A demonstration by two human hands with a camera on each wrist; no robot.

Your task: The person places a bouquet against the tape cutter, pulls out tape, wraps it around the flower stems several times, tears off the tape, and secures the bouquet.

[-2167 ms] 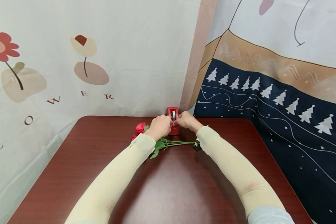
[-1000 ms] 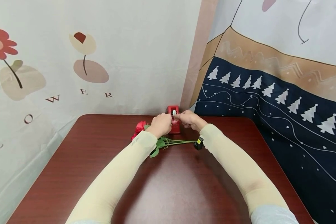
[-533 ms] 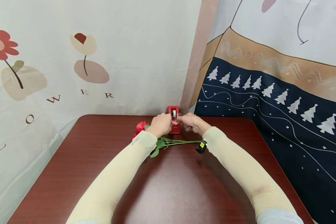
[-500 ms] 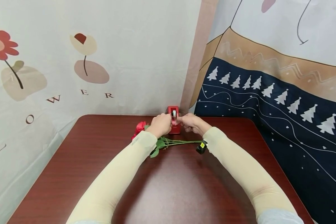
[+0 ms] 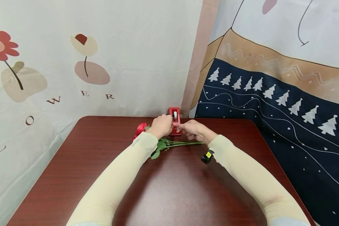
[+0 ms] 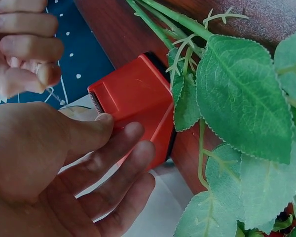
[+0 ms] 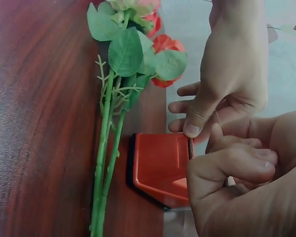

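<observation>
A red tape dispenser stands at the far edge of the table, a roll of tape in its upper part. My left hand steadies it from the left; in the left wrist view the thumb sits at the toothed cutter and the fingertips lie against the red side. My right hand is just right of the dispenser's front, curled with thumb and index finger pinching the end of a clear strip of tape. The strip runs between the pinch and the cutter. Part of the strip is hidden behind the fingers.
Red artificial roses lie across the table in front of the dispenser, their green stems pointing right beneath my wrists. A printed cloth hangs right behind the dark wooden table. A black wrist camera hangs under my right sleeve.
My right hand has come from up by the tape roll down toward me and slightly right, beside the dispenser's front. My left hand, the dispenser and the roses stay in place.
</observation>
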